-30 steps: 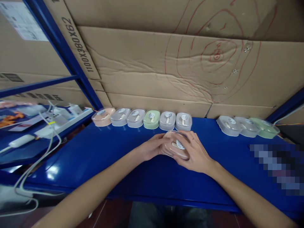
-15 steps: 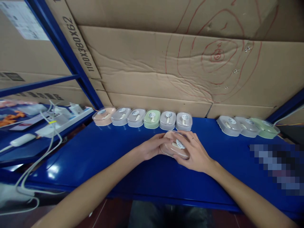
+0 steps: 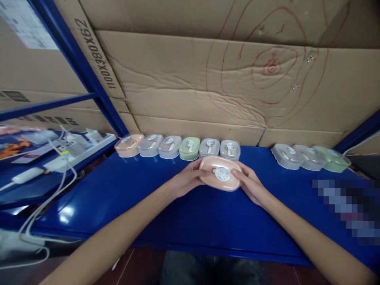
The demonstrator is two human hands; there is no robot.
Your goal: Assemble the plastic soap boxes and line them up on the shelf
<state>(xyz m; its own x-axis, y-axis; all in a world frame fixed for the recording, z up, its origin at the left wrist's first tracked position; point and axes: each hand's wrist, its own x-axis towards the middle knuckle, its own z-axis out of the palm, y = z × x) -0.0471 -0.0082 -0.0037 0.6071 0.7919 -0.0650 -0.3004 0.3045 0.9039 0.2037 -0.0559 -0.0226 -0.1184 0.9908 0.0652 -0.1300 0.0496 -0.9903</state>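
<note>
A person's two bare hands and a box at a bench, seen from the head. The sheet of cardboard, marked with red rings, stands upright beyond both hands. The blue bench extends to either side of the hands and toward the wearer. Beyond the hands, chiefly to the left hand's far side, runs a row of six lidded boxes: one peach, two grey, one green and two grey, in order from the left. The white power strip lies well apart from the left hand, on its outer side. Beyond the right hand and farther outward sit three more boxes, two grey and one green. The left hand and the right hand stand apart, each clamped on one end of the peach box, which lies between them with its lid tilted toward the wearer; whether its underside touches the bench cannot be told. The round sticker on its lid lies just beside the right thumb; the small pale tab lies just beside the left thumb.
</note>
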